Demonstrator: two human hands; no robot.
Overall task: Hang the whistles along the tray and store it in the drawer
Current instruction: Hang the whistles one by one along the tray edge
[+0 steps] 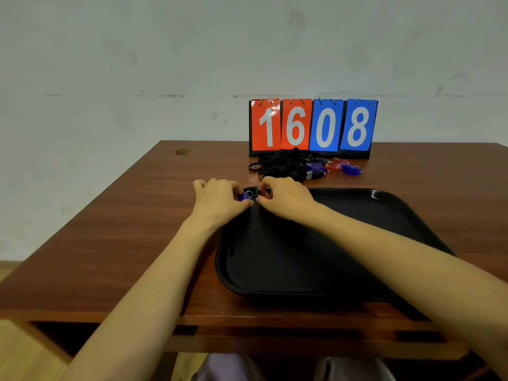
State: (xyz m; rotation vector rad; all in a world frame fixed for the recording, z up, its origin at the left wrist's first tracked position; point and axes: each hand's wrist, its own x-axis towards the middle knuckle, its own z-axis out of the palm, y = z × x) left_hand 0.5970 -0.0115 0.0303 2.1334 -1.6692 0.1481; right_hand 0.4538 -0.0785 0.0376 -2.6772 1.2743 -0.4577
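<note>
Our left hand pinches a blue whistle and our right hand a red whistle at the upper-left corner of the tray, mid-frame. On that curved rim either may slip off when released; the tangled pile of whistles above could snag.

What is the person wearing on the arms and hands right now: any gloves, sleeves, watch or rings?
Nothing that shows. The left hand and right hand are ungloved, with no rings that I can make out. The left forearm and right forearm are bare to the picture's edge: no sleeves, watch or bands in view.
</note>
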